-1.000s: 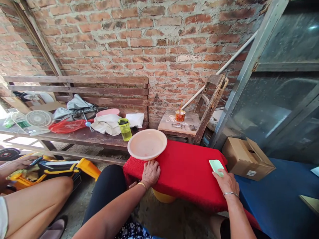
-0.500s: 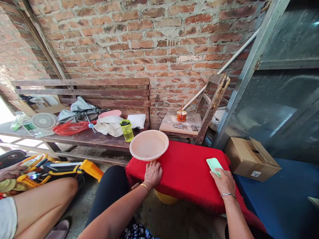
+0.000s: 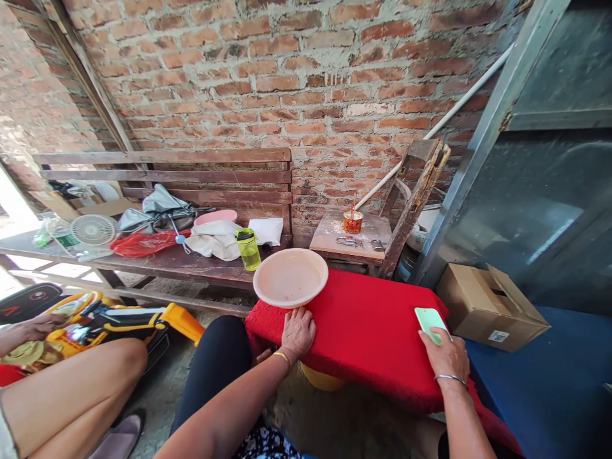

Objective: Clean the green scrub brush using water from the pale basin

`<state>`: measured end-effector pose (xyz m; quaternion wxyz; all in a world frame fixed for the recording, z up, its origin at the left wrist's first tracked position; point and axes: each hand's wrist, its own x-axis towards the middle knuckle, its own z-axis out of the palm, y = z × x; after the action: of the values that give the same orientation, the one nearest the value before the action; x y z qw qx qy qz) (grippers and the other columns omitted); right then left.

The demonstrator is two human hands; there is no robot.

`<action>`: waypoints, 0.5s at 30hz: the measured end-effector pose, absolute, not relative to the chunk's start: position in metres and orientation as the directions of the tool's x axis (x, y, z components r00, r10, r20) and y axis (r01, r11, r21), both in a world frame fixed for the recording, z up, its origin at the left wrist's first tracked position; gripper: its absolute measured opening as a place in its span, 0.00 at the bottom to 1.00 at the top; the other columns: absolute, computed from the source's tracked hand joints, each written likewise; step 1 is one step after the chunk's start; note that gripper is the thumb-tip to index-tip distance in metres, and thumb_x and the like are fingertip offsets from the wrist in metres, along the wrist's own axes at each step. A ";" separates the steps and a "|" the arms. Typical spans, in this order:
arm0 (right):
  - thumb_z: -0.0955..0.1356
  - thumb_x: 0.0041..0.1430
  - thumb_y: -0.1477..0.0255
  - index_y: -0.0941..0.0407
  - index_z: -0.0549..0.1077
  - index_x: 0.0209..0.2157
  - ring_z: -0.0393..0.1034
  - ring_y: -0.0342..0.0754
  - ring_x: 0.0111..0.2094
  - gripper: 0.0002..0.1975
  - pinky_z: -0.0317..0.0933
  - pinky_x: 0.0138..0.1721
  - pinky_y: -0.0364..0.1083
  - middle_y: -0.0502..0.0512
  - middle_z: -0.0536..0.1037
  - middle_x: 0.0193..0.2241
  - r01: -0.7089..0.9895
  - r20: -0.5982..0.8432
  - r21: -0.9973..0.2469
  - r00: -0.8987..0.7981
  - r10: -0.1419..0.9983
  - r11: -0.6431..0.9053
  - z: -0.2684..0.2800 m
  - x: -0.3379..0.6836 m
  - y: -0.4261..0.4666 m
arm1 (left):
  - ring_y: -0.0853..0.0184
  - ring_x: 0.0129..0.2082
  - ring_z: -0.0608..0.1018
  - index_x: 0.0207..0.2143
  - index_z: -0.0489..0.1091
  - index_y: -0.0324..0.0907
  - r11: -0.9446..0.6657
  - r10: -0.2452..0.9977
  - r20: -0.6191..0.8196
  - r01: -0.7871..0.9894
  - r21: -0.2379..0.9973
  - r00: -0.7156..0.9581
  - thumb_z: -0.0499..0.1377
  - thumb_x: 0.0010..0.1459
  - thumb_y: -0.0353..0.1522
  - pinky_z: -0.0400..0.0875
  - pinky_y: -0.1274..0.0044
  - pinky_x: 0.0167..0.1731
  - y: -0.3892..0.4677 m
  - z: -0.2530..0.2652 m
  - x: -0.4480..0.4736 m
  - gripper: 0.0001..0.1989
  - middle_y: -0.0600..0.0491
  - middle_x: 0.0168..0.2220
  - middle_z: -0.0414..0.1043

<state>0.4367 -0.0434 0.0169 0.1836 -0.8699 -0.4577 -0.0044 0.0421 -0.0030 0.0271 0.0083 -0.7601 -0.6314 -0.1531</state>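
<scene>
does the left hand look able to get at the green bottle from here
Probably, but not straight ahead: the bowl is between the left hand and the bottle on the bench. Going round the bowl's left side looks free.

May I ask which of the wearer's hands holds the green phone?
The right hand, with silvery bracelet, holds the phone; the left hand, with golden bracelet, rests on the red cloth.

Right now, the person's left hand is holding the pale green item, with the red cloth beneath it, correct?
Not quite: the head view shows the right hand holding the pale green item, with the red cloth beneath it.
</scene>
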 end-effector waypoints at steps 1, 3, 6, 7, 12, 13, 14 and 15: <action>0.62 0.63 0.52 0.51 0.77 0.51 0.70 0.56 0.41 0.24 0.65 0.45 0.53 0.61 0.72 0.40 0.802 0.174 -0.308 0.576 0.799 -0.511 0.017 0.436 -0.044 | 0.58 0.49 0.70 0.39 0.72 0.44 -0.204 0.957 0.246 0.962 0.181 0.156 0.52 0.66 0.31 0.60 0.65 0.51 -0.003 0.027 0.042 0.09 0.48 0.45 0.72; 0.62 0.63 0.53 0.51 0.77 0.52 0.70 0.57 0.42 0.24 0.64 0.44 0.52 0.61 0.72 0.40 0.810 0.174 -0.297 0.566 0.806 -0.505 0.016 0.436 -0.044 | 0.58 0.49 0.71 0.39 0.72 0.45 -0.205 0.955 0.251 0.961 0.185 0.156 0.52 0.66 0.31 0.60 0.65 0.51 -0.003 0.026 0.042 0.08 0.48 0.44 0.72; 0.63 0.63 0.53 0.51 0.77 0.52 0.69 0.58 0.42 0.24 0.64 0.45 0.52 0.62 0.71 0.39 0.820 0.191 -0.287 0.555 0.810 -0.494 0.013 0.436 -0.044 | 0.58 0.49 0.70 0.40 0.72 0.46 -0.204 0.956 0.249 0.960 0.192 0.153 0.52 0.66 0.31 0.60 0.65 0.51 -0.003 0.025 0.041 0.09 0.49 0.45 0.72; 0.63 0.63 0.53 0.51 0.77 0.52 0.69 0.58 0.42 0.25 0.64 0.45 0.53 0.62 0.71 0.39 0.822 0.201 -0.286 0.554 0.808 -0.492 0.011 0.436 -0.044 | 0.58 0.50 0.70 0.40 0.72 0.46 -0.202 0.957 0.248 0.960 0.193 0.152 0.52 0.66 0.31 0.60 0.65 0.52 -0.003 0.025 0.041 0.09 0.49 0.45 0.72; 0.63 0.62 0.55 0.52 0.77 0.51 0.67 0.59 0.43 0.23 0.63 0.45 0.53 0.62 0.71 0.38 0.842 0.239 -0.274 0.528 0.815 -0.465 0.007 0.435 -0.045 | 0.58 0.50 0.71 0.39 0.72 0.45 -0.206 0.956 0.250 0.960 0.189 0.156 0.52 0.66 0.31 0.60 0.65 0.52 -0.003 0.026 0.042 0.09 0.48 0.44 0.72; 0.63 0.62 0.55 0.53 0.77 0.50 0.67 0.59 0.43 0.23 0.63 0.45 0.53 0.62 0.71 0.38 0.847 0.240 -0.269 0.521 0.820 -0.459 0.007 0.435 -0.045 | 0.58 0.50 0.71 0.39 0.72 0.45 -0.206 0.956 0.250 0.960 0.187 0.157 0.52 0.66 0.31 0.60 0.65 0.52 -0.003 0.026 0.042 0.09 0.48 0.44 0.72; 0.63 0.62 0.55 0.53 0.77 0.50 0.67 0.59 0.43 0.23 0.63 0.45 0.53 0.62 0.70 0.38 0.851 0.240 -0.265 0.514 0.823 -0.454 0.007 0.434 -0.046 | 0.58 0.50 0.71 0.39 0.72 0.45 -0.205 0.956 0.250 0.961 0.186 0.156 0.51 0.66 0.31 0.61 0.65 0.52 -0.003 0.026 0.042 0.09 0.48 0.44 0.72; 0.63 0.62 0.55 0.53 0.77 0.50 0.66 0.59 0.43 0.23 0.62 0.45 0.52 0.62 0.70 0.39 0.853 0.240 -0.263 0.511 0.825 -0.452 0.006 0.434 -0.046 | 0.58 0.50 0.71 0.39 0.72 0.45 -0.204 0.956 0.250 0.962 0.184 0.155 0.51 0.66 0.31 0.61 0.65 0.51 -0.002 0.026 0.042 0.09 0.48 0.44 0.72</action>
<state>0.4341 -0.0459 0.0064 0.1767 -0.8511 -0.4929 -0.0387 0.0422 -0.0024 0.0257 0.0091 -0.7598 -0.6309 -0.1567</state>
